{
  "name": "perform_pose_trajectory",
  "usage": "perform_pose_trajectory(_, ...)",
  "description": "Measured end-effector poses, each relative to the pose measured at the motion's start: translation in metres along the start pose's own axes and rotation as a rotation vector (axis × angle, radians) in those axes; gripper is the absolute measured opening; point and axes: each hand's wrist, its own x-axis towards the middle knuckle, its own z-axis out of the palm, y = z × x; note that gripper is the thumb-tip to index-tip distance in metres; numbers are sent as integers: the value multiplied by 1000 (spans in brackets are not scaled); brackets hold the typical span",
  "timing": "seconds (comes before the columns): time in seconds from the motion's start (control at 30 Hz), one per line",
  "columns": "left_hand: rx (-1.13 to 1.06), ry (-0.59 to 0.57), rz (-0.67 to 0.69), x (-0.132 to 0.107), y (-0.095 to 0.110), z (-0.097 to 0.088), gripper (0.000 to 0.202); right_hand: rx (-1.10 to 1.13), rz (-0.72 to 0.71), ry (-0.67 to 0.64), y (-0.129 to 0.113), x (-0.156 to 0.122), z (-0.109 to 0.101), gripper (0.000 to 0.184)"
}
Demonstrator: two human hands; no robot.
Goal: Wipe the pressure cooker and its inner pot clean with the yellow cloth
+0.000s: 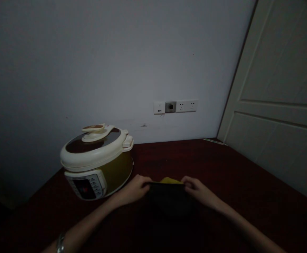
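A dark cloth [169, 198] is stretched between my two hands, low in the middle of the head view. My left hand [136, 189] pinches its upper left corner, and my right hand [197, 189] pinches the upper right one. Behind the taut top edge shows a yellow patch [170, 180]; whether it is part of the cloth or a separate thing I cannot tell. The lower part of the cloth fades into shadow. An electric pressure cooker [97, 158], white and olive-gold with its lid on, stands to the left of my left hand.
The dark red tabletop [169, 154] reaches back to a pale wall [116, 63]. Several wall sockets [176, 106] sit above it. On the right rises a pale panelled door [274, 123]. A thin flat strip [215, 141] lies at the far right corner.
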Motion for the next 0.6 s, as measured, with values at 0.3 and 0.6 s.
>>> perform_pose_trajectory(0.3, -859, 316, -112, 2, 8, -42, 23, -54, -77, 83, -52, -10, -58, 35)
perform_pose_trajectory(0.6, -1107, 82, -296, -2, -3, -29, 18, 94, 43, -183, -53, -13, -75, 39)
